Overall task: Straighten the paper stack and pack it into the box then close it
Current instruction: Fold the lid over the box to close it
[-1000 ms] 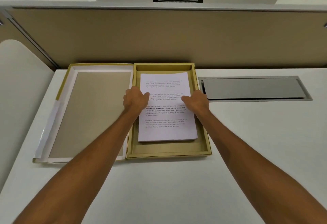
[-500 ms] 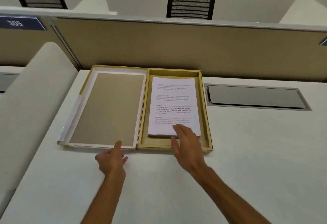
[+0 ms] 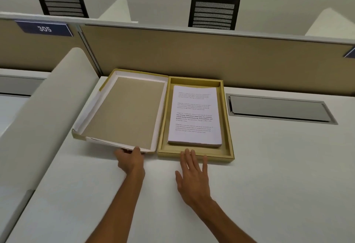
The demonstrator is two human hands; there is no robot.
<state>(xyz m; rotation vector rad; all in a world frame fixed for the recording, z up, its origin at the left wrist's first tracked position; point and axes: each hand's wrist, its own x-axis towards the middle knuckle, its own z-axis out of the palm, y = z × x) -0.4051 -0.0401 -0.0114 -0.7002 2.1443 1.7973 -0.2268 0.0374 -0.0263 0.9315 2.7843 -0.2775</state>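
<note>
since half a second ago, the near edge of the lid (image 3: 123, 112) is seen raised a little off the desk (image 3: 269, 166), where before it lay flat, and the left hand (image 3: 130, 159) is now found closed on that edge instead of resting just short of it. the thumb is laid on top of the white rim and the fingers are curled beneath it. the right hand (image 3: 193, 173) is drawn back off the paper stack (image 3: 195, 114) and is held open and flat, fingers spread, with nothing gripped; its fingertips (image 3: 187, 153) are placed at the near wall of the box (image 3: 228, 127). the stack is seen squared up and lying inside the box tray, just beyond the right hand and to the right of the left hand. the lid is joined to the tray along its left side and is still open.
</note>
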